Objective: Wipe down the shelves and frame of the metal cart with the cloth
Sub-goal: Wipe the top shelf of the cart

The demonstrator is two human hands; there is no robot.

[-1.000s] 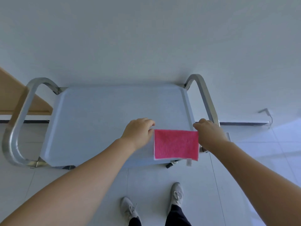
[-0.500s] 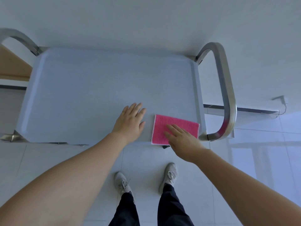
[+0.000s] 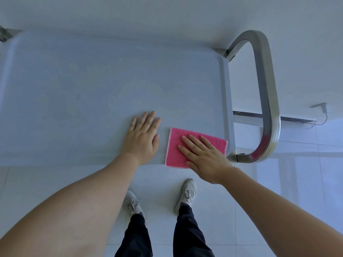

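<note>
Right hand (image 3: pixel 202 156) flat on pink cloth (image 3: pixel 176 145), gripping nothing, with most of the top shelf (image 3: pixel 92 86) off to the left

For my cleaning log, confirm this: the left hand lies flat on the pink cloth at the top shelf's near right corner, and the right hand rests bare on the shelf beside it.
Hands swapped. In the head view the right hand lies flat on the pink cloth at the top shelf's near right corner; the left hand rests bare on the shelf beside it.
</note>
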